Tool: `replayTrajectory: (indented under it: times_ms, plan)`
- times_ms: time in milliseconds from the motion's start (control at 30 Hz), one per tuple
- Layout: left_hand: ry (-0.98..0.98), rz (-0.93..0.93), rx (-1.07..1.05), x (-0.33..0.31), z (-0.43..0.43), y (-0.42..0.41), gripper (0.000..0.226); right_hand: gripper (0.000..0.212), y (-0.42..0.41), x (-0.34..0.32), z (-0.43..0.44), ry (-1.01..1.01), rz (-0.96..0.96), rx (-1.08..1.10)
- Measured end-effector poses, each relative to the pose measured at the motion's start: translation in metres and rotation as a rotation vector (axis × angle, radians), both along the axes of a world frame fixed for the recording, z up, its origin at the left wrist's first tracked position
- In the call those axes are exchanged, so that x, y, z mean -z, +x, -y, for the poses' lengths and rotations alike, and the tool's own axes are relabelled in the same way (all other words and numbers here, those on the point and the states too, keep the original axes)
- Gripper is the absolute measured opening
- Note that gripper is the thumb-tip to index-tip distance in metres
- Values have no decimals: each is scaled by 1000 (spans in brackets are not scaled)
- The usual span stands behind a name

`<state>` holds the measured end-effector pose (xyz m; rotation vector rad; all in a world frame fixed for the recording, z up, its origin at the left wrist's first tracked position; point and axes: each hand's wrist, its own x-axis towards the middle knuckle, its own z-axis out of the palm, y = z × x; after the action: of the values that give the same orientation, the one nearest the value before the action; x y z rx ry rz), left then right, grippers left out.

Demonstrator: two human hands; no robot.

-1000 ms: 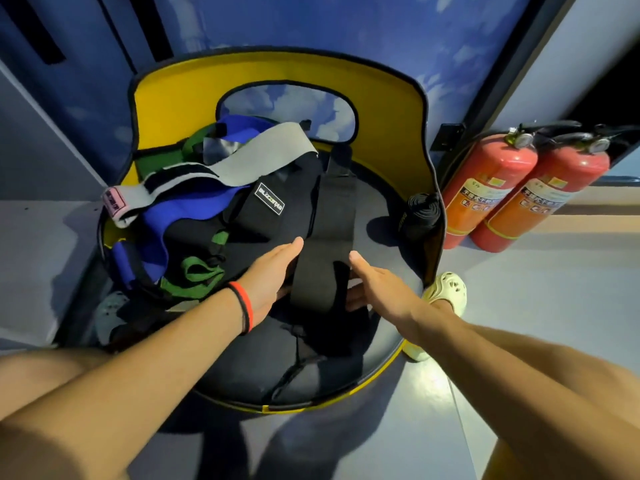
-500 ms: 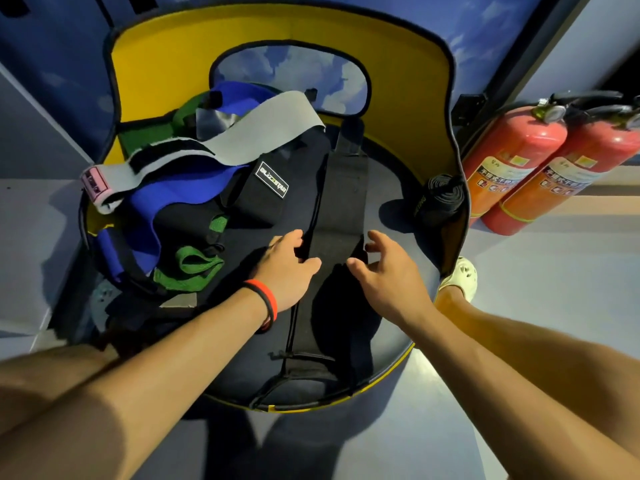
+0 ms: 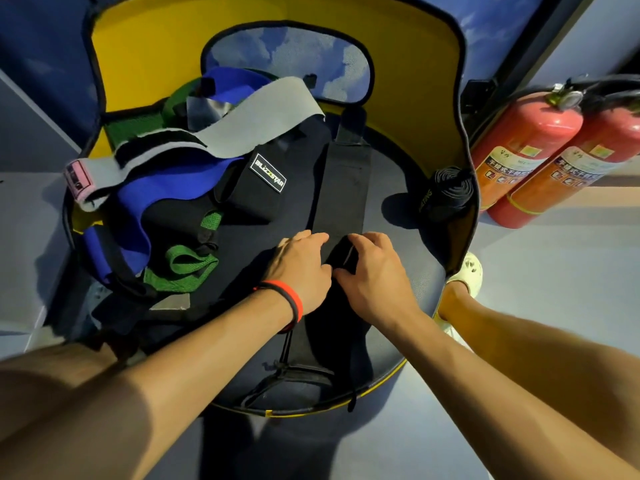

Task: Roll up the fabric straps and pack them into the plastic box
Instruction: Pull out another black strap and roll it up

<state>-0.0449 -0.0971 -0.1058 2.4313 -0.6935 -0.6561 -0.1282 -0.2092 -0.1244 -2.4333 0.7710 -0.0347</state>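
a second ago flat and apart on either side of the black strap (image 3: 341, 188); now drawn together over its near end, left hand (image 3: 301, 268) and right hand (image 3: 374, 282) almost touching at the thumbs. fingers of both curled down and clamped on the strap, near end seemingly turned over on itself between them. judged as the first turn of a roll, barely begun. rest of the strap lying flat along the dark seat cushion (image 3: 398, 188), stretched away toward the yellow backrest (image 3: 415, 64).

for the task: rolling of this strap under way, most of its length left, packing not yet near.

just beside the strap's left edge, a loose heap waiting for the same treatment: grey strap (image 3: 249, 123) draped across the top, blue strap (image 3: 166, 192) beneath, green strap (image 3: 187, 268) nearest the left wrist, black wrap (image 3: 256, 199) with a white-lettered label. at the right edge of the seat, against the rim, one rolled strap (image 3: 450, 192), done but unpacked. plastic box nowhere in view; whereabouts impossible to tell.

in the way: nothing on the strap's own line, though the heap close enough to snag a wandering roll. on the floor to the right, well apart from the work, two red fire extinguishers (image 3: 519, 150); a pale shoe (image 3: 467, 271) by the seat's edge beyond the right forearm.
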Motion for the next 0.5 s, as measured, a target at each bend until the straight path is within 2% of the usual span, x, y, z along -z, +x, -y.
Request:
replayTrajectory:
  times_ms: [367,500]
  plan:
    - [25,24,-27,5,28,24,64,58,19,16,24,69,159,37]
    - [-63,-65,14,7,15,34,71,56,12,8,31,95,153,-31]
